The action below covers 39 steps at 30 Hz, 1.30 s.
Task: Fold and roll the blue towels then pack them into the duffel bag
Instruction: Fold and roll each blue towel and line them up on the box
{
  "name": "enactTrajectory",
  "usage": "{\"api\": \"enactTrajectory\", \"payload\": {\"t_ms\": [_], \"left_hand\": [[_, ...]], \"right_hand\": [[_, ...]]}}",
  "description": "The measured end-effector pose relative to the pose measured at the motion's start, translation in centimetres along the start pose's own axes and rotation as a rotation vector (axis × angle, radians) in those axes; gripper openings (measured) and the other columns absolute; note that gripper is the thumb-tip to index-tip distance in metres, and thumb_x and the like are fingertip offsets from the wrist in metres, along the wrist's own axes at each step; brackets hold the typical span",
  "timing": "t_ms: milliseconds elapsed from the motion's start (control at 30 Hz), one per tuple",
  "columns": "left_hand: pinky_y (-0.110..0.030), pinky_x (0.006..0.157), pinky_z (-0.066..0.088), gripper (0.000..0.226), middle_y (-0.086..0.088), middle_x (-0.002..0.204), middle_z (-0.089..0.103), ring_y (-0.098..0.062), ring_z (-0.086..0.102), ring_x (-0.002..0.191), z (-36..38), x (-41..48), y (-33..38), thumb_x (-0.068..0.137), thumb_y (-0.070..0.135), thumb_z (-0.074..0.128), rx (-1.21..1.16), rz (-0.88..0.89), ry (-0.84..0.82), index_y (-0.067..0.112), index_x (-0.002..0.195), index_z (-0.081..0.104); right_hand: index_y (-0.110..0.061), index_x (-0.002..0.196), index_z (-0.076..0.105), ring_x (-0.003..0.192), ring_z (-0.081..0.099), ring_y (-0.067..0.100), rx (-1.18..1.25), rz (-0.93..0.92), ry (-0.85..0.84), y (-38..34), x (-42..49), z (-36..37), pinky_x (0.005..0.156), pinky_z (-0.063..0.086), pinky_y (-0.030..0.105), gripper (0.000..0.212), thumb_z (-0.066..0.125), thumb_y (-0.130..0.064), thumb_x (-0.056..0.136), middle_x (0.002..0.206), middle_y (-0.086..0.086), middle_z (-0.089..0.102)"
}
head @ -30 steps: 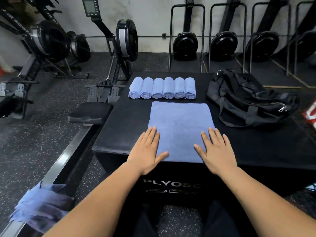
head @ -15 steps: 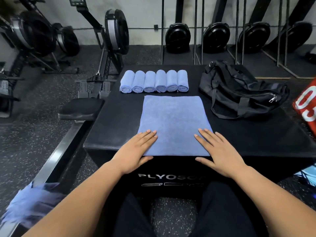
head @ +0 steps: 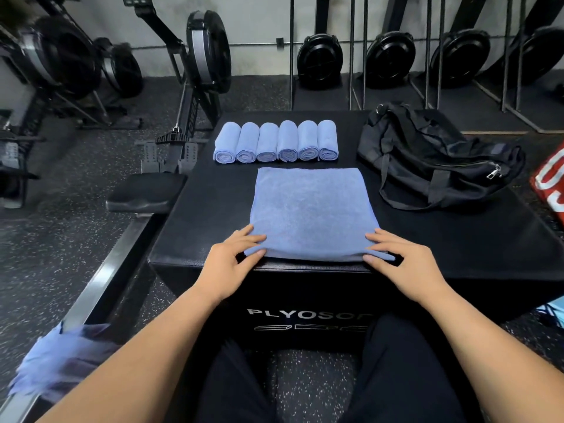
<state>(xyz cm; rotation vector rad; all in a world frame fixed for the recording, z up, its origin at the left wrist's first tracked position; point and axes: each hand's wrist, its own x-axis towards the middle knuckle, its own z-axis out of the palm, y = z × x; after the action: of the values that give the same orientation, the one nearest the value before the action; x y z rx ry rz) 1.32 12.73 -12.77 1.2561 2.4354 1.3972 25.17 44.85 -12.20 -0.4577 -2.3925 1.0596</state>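
A blue towel (head: 311,209) lies folded flat on the black plyo box (head: 213,209), its near edge at the box's front. My left hand (head: 232,261) pinches the towel's near left corner, thumb under the edge. My right hand (head: 403,261) pinches the near right corner the same way. Several rolled blue towels (head: 276,142) lie side by side in a row behind the flat towel. The black duffel bag (head: 436,160) lies slumped at the box's back right, its zipper pull visible.
A heap of loose blue towels (head: 61,358) rests on a rowing machine rail (head: 100,288) at the lower left. Rowing machines (head: 195,71) stand left and behind. A red object (head: 549,181) is at the right edge.
Both hands went from lying flat on the towel's near part to pinching its near corners, lifting the edge slightly. The view tilted downward a little.
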Motion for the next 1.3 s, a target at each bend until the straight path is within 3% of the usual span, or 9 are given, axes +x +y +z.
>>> {"api": "enactTrajectory", "payload": {"t_ms": [200, 333, 500, 567, 733, 867, 967, 1167, 1300], "left_hand": [[-0.012, 0.112, 0.035, 0.017, 0.04, 0.116, 0.067, 0.011, 0.049, 0.135, -0.5, 0.5, 0.6, 0.1, 0.026, 0.072, -0.036, -0.155, 0.047, 0.032, 0.113, 0.081], [-0.026, 0.105, 0.047, 0.013, 0.025, 0.116, 0.071, 0.004, 0.062, 0.115, -0.5, 0.8, 0.9, 0.097, 0.034, 0.074, -0.092, -0.29, 0.144, 0.034, 0.109, 0.08], [-0.03, 0.078, 0.047, 0.009, 0.011, 0.079, 0.068, -0.008, 0.059, 0.072, -0.3, 1.0, 1.0, 0.095, 0.042, 0.075, -0.111, -0.343, 0.196, 0.034, 0.097, 0.079], [-0.032, 0.08, 0.046, 0.01, 0.012, 0.076, 0.065, -0.003, 0.057, 0.071, -0.3, 0.9, 1.0, 0.098, 0.039, 0.072, -0.076, -0.331, 0.213, 0.032, 0.096, 0.079], [-0.048, 0.116, 0.041, 0.019, 0.022, 0.07, 0.063, -0.004, 0.057, 0.077, -0.5, 0.0, 1.6, 0.104, 0.028, 0.065, -0.014, -0.279, 0.206, 0.017, 0.1, 0.08], [-0.038, 0.085, 0.047, 0.03, 0.007, 0.065, 0.058, -0.018, 0.051, 0.072, -1.0, -0.1, 1.5, 0.104, 0.034, 0.064, -0.018, -0.292, 0.168, 0.035, 0.075, 0.07], [-0.036, 0.068, 0.043, 0.034, 0.01, 0.059, 0.055, -0.014, 0.048, 0.064, -1.6, -0.5, 1.8, 0.1, 0.04, 0.069, -0.051, -0.343, 0.159, 0.036, 0.067, 0.065], [-0.019, 0.062, 0.037, 0.028, 0.01, 0.061, 0.051, -0.007, 0.042, 0.059, -3.3, -1.8, 4.0, 0.096, 0.031, 0.076, -0.213, -0.38, 0.137, 0.013, 0.075, 0.073], [-0.023, 0.061, 0.033, 0.035, 0.006, 0.063, 0.044, -0.012, 0.037, 0.063, -4.9, -1.8, 4.7, 0.098, 0.036, 0.073, -0.262, -0.401, 0.054, 0.017, 0.069, 0.071]], "right_hand": [[-0.024, 0.089, 0.083, 0.119, 0.062, -0.011, 0.047, 0.125, 0.1, -0.9, -0.1, -0.9, 0.105, 0.035, 0.004, 0.013, 0.091, -0.021, 0.08, 0.108, -0.02, 0.076], [-0.03, 0.094, 0.082, 0.121, 0.059, -0.014, -0.026, 0.12, 0.019, -0.9, -0.1, -1.5, 0.107, 0.035, 0.005, 0.016, 0.09, -0.027, 0.081, 0.112, -0.025, 0.074], [-0.033, 0.097, 0.081, 0.116, 0.062, -0.011, -0.045, 0.145, 0.03, -0.6, -0.4, -1.5, 0.107, 0.043, 0.016, 0.014, 0.086, -0.029, 0.085, 0.114, -0.025, 0.073], [-0.036, 0.098, 0.079, 0.103, 0.067, -0.009, 0.004, 0.215, 0.104, -1.0, -0.3, -1.3, 0.095, 0.048, 0.02, 0.01, 0.082, -0.03, 0.089, 0.103, -0.026, 0.075], [-0.033, 0.089, 0.076, 0.086, 0.071, 0.001, 0.071, 0.286, 0.165, -1.7, 0.0, -0.7, 0.079, 0.048, 0.027, 0.005, 0.081, -0.034, 0.089, 0.081, -0.018, 0.077], [-0.029, 0.09, 0.077, 0.084, 0.073, 0.011, 0.118, 0.318, 0.153, -1.7, 0.2, -1.0, 0.087, 0.054, 0.036, 0.009, 0.083, -0.035, 0.088, 0.078, -0.009, 0.078], [-0.026, 0.091, 0.078, 0.083, 0.073, 0.017, 0.163, 0.325, 0.133, -2.3, 0.2, -1.4, 0.091, 0.054, 0.039, 0.009, 0.083, -0.034, 0.088, 0.076, -0.003, 0.077], [-0.025, 0.089, 0.079, 0.077, 0.066, 0.014, 0.31, 0.375, 0.063, -4.0, -0.8, -2.7, 0.084, 0.051, 0.038, 0.008, 0.082, -0.032, 0.09, 0.081, 0.004, 0.078], [-0.022, 0.091, 0.081, 0.076, 0.06, 0.013, 0.363, 0.383, 0.001, -5.1, -0.4, -4.1, 0.084, 0.048, 0.036, 0.013, 0.08, -0.035, 0.09, 0.077, 0.01, 0.073]]}}
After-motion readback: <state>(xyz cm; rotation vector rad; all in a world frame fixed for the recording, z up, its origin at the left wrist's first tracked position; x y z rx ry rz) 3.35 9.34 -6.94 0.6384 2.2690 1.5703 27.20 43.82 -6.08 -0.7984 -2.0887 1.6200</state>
